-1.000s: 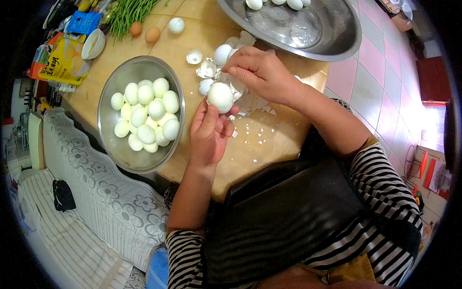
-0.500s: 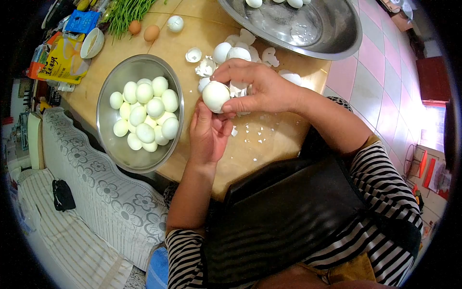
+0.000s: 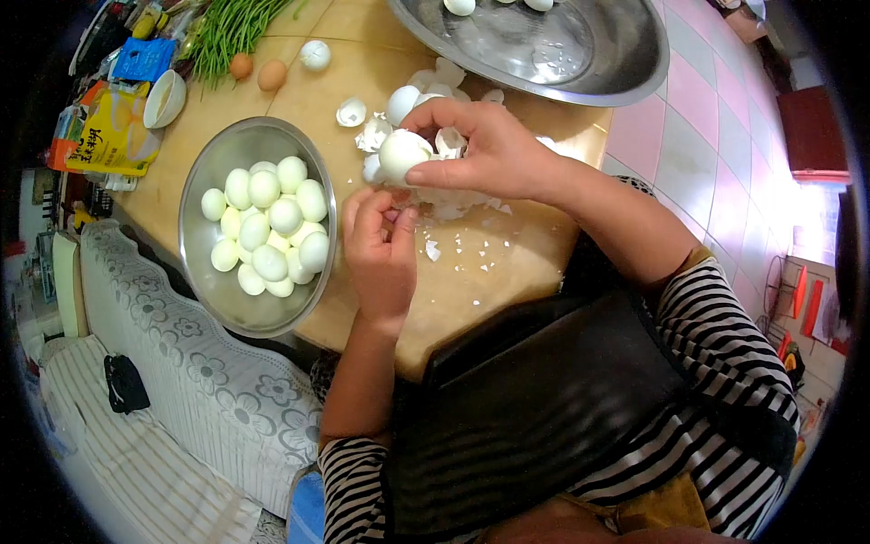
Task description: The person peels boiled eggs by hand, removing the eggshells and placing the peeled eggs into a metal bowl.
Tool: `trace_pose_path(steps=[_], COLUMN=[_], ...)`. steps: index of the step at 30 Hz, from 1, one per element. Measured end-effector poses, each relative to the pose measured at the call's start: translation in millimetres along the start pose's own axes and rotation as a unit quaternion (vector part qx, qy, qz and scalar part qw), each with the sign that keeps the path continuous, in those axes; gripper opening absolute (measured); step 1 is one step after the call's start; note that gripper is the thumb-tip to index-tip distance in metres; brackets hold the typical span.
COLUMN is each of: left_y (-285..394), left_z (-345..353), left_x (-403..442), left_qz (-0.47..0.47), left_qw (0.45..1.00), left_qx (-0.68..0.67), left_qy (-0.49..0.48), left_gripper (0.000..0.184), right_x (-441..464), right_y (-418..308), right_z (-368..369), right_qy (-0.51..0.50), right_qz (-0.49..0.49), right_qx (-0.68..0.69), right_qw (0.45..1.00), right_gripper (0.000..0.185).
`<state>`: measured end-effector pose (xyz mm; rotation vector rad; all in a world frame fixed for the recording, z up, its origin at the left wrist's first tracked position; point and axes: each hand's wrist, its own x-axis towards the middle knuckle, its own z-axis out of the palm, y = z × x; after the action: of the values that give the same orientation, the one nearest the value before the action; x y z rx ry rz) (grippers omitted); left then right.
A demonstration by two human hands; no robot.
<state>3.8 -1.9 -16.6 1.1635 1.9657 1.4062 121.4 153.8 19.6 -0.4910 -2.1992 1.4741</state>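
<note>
Between the thumb and fingers of my right hand [image 3: 489, 150] is a smooth pale egg [image 3: 404, 157], held over the heap of shells. Just below it, my left hand [image 3: 379, 258] is raised with its fingers curled together; whether a bit of shell is between them is too small to tell. Broken shells [image 3: 373, 134] and a white egg [image 3: 401, 104] lie on the table beyond the hands. To the left, a steel bowl [image 3: 195, 272] holds several peeled eggs [image 3: 270, 263].
A large metal basin [image 3: 625, 72] with white eggs stands at the table's far right. Brown eggs [image 3: 272, 75], a cracked white egg [image 3: 315, 55], green stalks [image 3: 231, 32], a small bowl [image 3: 165, 100] and a yellow packet [image 3: 113, 131] are at the far left. Shell crumbs dot the table [image 3: 444, 317].
The egg has passed from my left hand's fingertips into my right hand. My left hand has dropped slightly away from it, its fingers curling. The view has shifted a little.
</note>
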Motion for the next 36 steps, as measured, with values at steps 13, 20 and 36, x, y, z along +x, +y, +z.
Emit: trace_pose_path(steps=[13,20,36], left_y=[3.9,-4.6,-0.5], left_z=[2.0,3.5,0.3], left_x=[-0.2,0.8,4.7], left_qz=[-0.143,-0.120,-0.150], left_qw=[0.939,0.935,0.907], left_qx=[-0.301,-0.326,-0.384], left_qy=[-0.087,-0.073,-0.090], left_gripper=[0.056,0.051,0.054], right_x=[-8.0,-6.8,-7.3], right_y=[0.5,3.5,-1.1], right_z=[12.2,16.1,15.7], right_qy=[-0.032,-0.046,-0.018], right_qz=[-0.050,-0.115,-0.129], right_qx=[-0.138,-0.142,-0.086], right_qw=[0.989,0.982,0.988], right_gripper=[0.042,0.038,0.025])
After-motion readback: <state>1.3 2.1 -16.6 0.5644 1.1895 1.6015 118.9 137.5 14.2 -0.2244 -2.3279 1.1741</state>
